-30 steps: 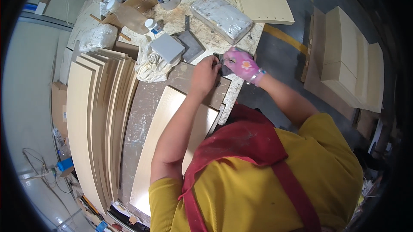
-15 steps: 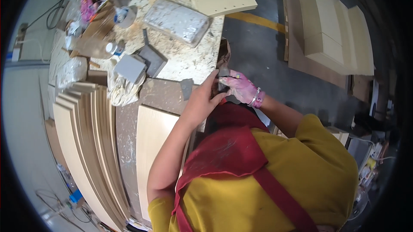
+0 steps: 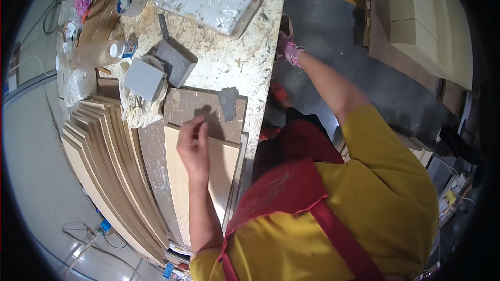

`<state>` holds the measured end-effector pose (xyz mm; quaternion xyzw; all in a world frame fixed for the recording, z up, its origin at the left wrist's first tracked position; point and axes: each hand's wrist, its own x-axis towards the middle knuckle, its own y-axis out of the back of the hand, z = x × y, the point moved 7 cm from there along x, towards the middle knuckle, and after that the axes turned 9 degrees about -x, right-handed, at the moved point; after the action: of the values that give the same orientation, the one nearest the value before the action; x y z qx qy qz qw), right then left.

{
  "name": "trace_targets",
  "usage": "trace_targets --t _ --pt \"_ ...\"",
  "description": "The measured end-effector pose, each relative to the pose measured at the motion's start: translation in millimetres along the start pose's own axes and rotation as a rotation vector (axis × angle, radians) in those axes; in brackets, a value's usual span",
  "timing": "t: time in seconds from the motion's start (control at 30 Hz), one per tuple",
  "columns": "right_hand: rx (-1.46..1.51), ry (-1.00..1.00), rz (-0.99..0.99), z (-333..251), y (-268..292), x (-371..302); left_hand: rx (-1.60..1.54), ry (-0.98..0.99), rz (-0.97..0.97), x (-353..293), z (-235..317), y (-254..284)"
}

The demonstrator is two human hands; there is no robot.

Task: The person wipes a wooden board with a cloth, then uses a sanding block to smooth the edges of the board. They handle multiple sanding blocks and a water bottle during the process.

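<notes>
My bare left hand hovers over a pale wooden board on the table, its fingers loosely bent and apart with nothing visible in them. Beyond that hand lies a torn dark grey scrap, like sandpaper. My right hand, in a pink-stained glove with a bracelet at the wrist, reaches forward to the table's right edge. It is at a brown bag or box opening beside that edge. The fingers of this hand are hidden, so what they hold does not show.
Several curved wooden boards stand in a row at the left. A light grey block rests on a white cloth beside a darker grey block. Farther off are a plastic-wrapped slab and a white-capped bottle. Cream panels are stacked at the right.
My hands were together at the table edge around a dark grey piece and have parted. The left came back over the board; the right reached forward to the brown opening. The view shifted too.
</notes>
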<state>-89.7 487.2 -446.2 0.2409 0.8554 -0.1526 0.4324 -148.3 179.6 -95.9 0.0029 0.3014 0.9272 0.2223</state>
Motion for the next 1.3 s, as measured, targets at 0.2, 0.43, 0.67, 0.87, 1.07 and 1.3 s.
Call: trace_targets --t 0.2,0.43,0.67,0.87,1.07,1.3 --pt "0.258 0.251 0.034 -8 22 1 0.205 -0.236 -0.188 28 36 -55" --pt "0.440 0.309 -0.160 -40 53 -130 -0.033 -0.239 -0.103 41 44 -66" --pt "0.434 0.256 -0.620 -22 -37 -264 0.015 -0.384 -0.452 -3 85 -151" --pt "0.548 0.040 -0.503 -29 -29 -254 0.172 -0.500 -0.465 3 82 -151" --pt "0.463 0.166 -0.541 -37 -34 -266 -0.005 -0.264 -0.431 5 68 -149" --pt "0.396 0.286 -0.349 -21 -1 -180 -0.194 -0.285 -0.282 -17 69 -96"
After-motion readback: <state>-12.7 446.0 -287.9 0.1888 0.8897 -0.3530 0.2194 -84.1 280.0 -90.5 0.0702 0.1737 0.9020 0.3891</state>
